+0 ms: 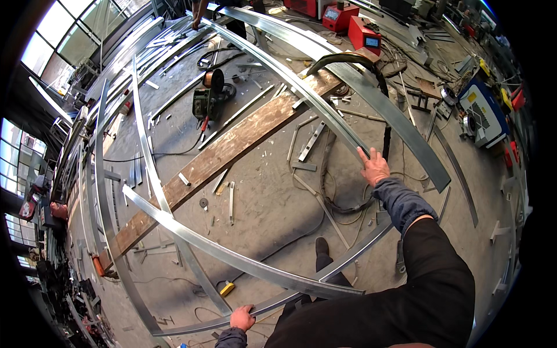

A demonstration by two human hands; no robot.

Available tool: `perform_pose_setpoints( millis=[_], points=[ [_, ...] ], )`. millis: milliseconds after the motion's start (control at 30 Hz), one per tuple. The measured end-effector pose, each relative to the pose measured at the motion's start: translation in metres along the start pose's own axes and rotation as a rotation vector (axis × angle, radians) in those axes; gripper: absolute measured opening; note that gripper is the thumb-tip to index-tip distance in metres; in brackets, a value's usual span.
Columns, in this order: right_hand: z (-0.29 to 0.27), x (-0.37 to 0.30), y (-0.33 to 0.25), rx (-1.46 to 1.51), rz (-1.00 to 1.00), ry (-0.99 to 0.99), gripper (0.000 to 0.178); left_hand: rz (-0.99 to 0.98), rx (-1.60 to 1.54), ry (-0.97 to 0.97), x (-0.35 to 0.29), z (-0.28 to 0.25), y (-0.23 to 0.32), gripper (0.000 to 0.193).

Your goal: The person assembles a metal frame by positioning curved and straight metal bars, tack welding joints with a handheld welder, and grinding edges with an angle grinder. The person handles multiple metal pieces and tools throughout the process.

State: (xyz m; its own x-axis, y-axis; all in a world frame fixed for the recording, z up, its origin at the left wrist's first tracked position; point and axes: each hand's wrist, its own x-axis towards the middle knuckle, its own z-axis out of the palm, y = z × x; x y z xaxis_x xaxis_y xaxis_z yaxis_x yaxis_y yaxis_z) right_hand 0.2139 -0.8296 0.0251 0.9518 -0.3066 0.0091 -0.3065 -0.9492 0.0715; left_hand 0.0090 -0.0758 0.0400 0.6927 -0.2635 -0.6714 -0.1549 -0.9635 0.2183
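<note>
My right hand (376,168) is closed on the near end of a long shiny metal profile (301,87), which runs away toward the top of the view. A co-worker's hand (196,23) is at its far end. Low in the view, my left hand (242,319) grips a metal rail (197,327) of a large frame; the undersides of its fingers are hidden. A bright metal bar (232,250) lies slantwise across the frame just beyond that hand. To the right of the held profile, a wide flat metal bar (400,124) extends toward me.
A brown wooden plank (232,148) crosses under the bars. Cables, offcuts and a green wire-feed unit (203,104) lie on the floor, with a yellow tool (227,288) near my left hand. Red machines (364,36) stand at the back, a blue-and-white machine (484,113) at right.
</note>
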Motion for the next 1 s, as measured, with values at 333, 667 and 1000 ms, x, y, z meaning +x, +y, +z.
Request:
perform_pose_setpoints(
  millis=[333,667,1000],
  points=[
    [0.0041,0.0,0.0011,0.003,-0.008,0.046,0.107,0.015,0.006,0.006,0.0011,-0.0018,0.0007,0.046],
    [-0.0046,0.0006,-0.0026,0.008,-0.018,0.049,0.103,0.024,-0.015,0.01,-0.0001,-0.0032,0.0018,0.045],
    [0.0017,0.0016,0.001,0.016,-0.019,0.035,0.103,0.019,0.018,-0.002,0.001,-0.0025,0.0011,0.046]
  ],
)
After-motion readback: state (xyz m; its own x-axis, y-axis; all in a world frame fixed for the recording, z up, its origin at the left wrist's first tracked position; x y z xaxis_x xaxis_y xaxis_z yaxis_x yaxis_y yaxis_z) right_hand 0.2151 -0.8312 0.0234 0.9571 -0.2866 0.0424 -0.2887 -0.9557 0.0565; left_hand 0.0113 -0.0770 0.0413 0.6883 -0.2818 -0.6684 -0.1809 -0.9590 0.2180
